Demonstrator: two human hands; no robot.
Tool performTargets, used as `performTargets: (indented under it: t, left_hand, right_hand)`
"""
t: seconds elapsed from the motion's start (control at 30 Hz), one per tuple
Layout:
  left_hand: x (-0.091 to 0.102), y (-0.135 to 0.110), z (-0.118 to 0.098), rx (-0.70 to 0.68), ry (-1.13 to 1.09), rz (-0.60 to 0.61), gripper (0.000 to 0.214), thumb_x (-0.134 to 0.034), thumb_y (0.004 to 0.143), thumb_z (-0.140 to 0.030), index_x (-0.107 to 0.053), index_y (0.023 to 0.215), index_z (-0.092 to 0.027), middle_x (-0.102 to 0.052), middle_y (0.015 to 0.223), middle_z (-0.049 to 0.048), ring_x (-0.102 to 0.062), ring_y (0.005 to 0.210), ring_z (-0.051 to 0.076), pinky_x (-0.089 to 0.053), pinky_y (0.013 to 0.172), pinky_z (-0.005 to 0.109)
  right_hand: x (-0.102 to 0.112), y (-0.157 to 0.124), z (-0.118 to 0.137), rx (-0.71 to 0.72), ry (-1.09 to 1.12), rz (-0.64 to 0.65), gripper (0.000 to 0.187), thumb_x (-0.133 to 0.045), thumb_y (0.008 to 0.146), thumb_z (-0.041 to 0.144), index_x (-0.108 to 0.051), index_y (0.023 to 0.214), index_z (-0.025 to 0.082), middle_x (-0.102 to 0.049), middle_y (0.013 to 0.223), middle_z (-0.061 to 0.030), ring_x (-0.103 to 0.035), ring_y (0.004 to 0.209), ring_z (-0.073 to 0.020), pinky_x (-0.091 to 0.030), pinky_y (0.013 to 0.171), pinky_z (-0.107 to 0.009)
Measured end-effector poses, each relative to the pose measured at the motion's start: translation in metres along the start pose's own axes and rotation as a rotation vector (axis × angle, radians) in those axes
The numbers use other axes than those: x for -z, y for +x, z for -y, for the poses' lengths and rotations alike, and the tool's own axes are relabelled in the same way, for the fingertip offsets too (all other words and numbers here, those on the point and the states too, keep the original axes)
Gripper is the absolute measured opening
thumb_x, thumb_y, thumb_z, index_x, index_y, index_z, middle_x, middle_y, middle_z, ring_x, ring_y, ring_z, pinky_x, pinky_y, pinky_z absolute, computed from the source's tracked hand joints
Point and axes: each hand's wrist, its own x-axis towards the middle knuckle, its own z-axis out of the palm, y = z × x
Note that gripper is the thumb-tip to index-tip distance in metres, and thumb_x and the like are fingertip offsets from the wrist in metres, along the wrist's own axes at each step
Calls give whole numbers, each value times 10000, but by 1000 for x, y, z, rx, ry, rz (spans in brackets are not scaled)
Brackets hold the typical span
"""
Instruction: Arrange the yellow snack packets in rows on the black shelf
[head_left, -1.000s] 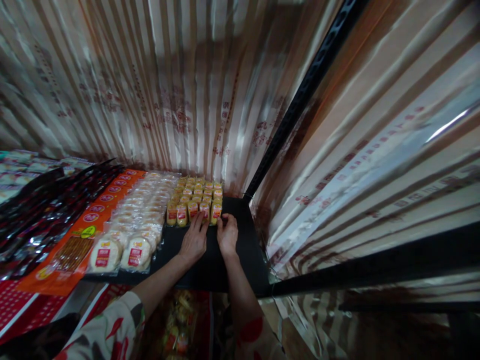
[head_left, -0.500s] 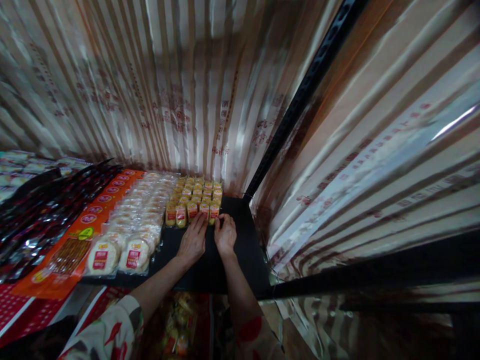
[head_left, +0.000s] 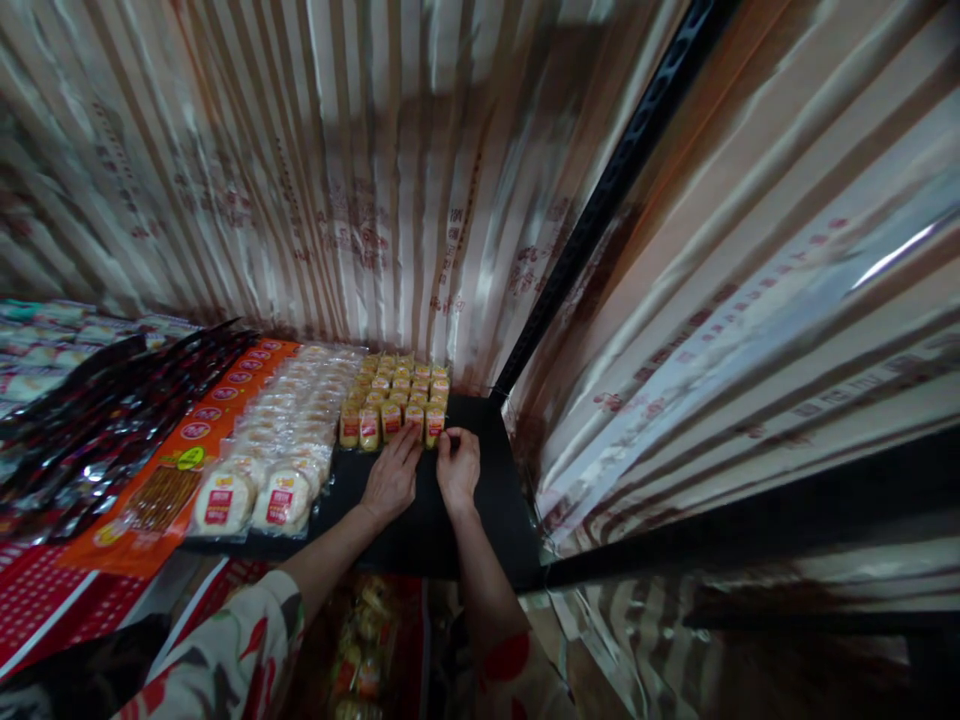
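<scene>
Small yellow snack packs point(head_left: 391, 418) with red labels stand in several tight rows on a black shelf point(head_left: 499, 480). My left hand point(head_left: 393, 472) reaches up to the front row, its fingers stretched out with the tips against the packs right of the middle. Beside the rightmost front pack point(head_left: 434, 425) is my right hand point(head_left: 458, 468), its fingers curled in at that pack's lower right edge. Whether anything is inside those curled fingers is hidden. Left of the yellow packs lie two rows of round, pale wrapped crackers point(head_left: 283, 502).
An orange snack bag point(head_left: 169, 465) and dark shiny packets point(head_left: 112, 420) fill the shelf further left. A black slotted post point(head_left: 592, 240) rises at the back right corner. Striped printed plastic sheeting point(head_left: 390, 200) hangs behind. Below the shelf are wrapped yellow goods point(head_left: 367, 640).
The view has shifted slightly, so the goods appear a little further right. My right fingers have curled in more and drawn slightly away from the rightmost pack; my left hand stays at the front row.
</scene>
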Motion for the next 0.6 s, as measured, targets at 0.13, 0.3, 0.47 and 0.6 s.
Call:
performTargets:
  t: [0.13,0.3,0.47,0.6]
  left_hand:
    - [14,-3,-10,-19,-42,-6,350,-380,752,-39,-608,1009,-102,-443,1324,135,-259,1324,243,-351,1053,443]
    - [42,-37,-36,29,-175,-5,301,-397,779,-97,-619,981,-121,-500,1249,121,-349,1254,220,-369,1036,395]
    - [69,-110,-54,158,-342,65,298,-364,812,-154,-618,968,-166,-563,1141,96,-477,1106,185,-441,936,355]
    - [77,-168,-52,274,-398,313,298,-383,801,-172,-613,991,-165,-587,1103,100,-543,1013,185,-467,866,305]
  right_hand:
    - [13,-16,17,9,96,-6,230,-387,847,343,-535,862,168,-581,840,-68,-529,760,-166,-441,698,-290]
    - [29,-61,45,9,211,59,254,-407,850,362,-533,938,160,-613,886,-67,-558,726,-135,-457,688,-260]
    - [40,-119,60,-42,245,210,263,-403,850,357,-539,968,165,-645,839,-58,-595,704,-135,-474,666,-247]
    - [40,-156,65,84,116,481,222,-390,862,300,-578,912,193,-657,799,-33,-603,714,-128,-460,695,-226]
